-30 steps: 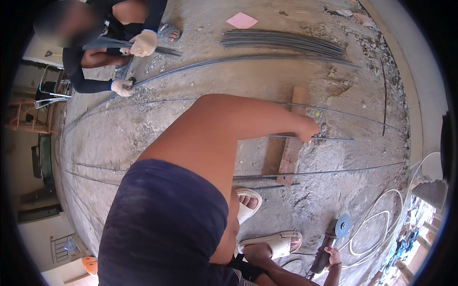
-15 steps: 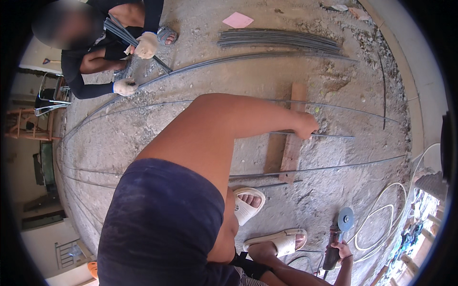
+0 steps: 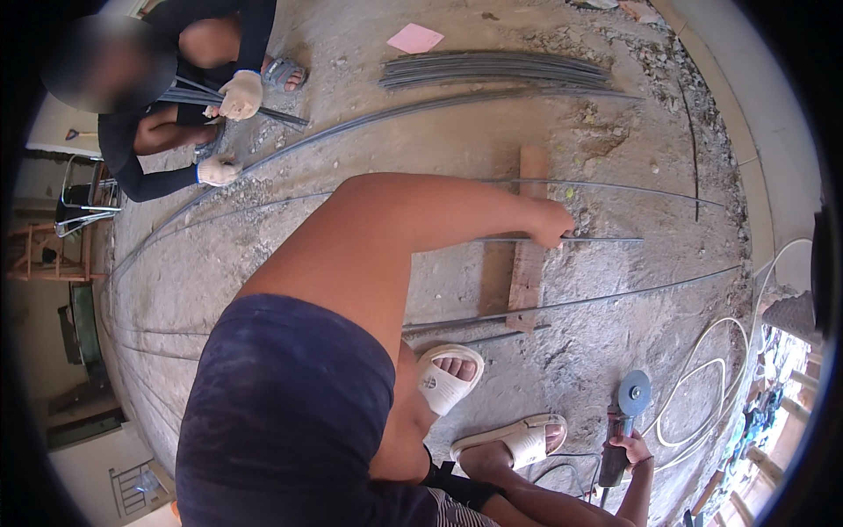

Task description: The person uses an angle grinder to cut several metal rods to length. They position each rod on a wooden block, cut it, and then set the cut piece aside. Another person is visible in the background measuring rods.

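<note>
My left hand is closed on a thin steel rod, which lies across a wooden plank on the ground. Part of the rod is hidden by my bare left arm; one end sticks out to the right of my fist. Low on the right, my right hand grips an angle grinder by its body. The grinder's flat round disc points up and stands apart from the rod. Another long steel rod crosses the plank's near end, close to my sandals.
A person crouches at the upper left, white-gloved hands at a bundle of rods. A pile of rods lies far off, beside pink paper. A pale cable loops right of the grinder. Rubble lines the wall's edge.
The whole view has shifted a little leftward. Both my hands keep their hold. The crouching person has leaned lower, and their bundle of rods lies flatter.
</note>
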A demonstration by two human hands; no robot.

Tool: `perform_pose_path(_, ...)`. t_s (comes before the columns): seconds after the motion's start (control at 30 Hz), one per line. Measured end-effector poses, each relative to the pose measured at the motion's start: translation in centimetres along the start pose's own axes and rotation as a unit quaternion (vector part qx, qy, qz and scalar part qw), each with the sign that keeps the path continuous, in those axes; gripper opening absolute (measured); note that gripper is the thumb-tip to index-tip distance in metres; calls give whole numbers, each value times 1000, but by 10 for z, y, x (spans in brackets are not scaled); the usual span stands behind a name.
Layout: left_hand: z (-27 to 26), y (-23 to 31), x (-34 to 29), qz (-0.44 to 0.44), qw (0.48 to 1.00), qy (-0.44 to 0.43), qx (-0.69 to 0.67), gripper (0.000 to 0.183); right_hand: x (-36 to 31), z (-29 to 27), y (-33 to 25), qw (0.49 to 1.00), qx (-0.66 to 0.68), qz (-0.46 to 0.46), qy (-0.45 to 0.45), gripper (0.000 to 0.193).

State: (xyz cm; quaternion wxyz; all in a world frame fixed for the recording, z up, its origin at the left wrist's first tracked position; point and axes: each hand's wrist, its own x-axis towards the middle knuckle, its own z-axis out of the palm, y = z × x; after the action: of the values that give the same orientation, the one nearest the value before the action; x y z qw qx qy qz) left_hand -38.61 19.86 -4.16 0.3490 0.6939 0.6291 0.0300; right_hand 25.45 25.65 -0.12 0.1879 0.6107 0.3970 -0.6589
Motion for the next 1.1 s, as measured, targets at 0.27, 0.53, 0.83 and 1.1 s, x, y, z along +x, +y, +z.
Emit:
perform_pose_path(0.27, 6, -2, 1, 1, 1000, 9, -13, 38, -8, -2, -13, 998, 9, 48, -32, 53)
perform_pose_path(0.53, -1, 19, -20, -38, 995, 52, -76, 53, 1, 15, 23, 996, -8, -49, 80, 46)
perform_pose_path(0.83, -12, 72, -50, 179, 954, 225, -88, 21, -26, 69, 51, 965, 220, -53, 132, 43)
perform_pose_path(1.1, -20, 174, -87, 232, 952, -49, -194, 31, -95, 106, -115, 911, 257, -322, 25, 58)
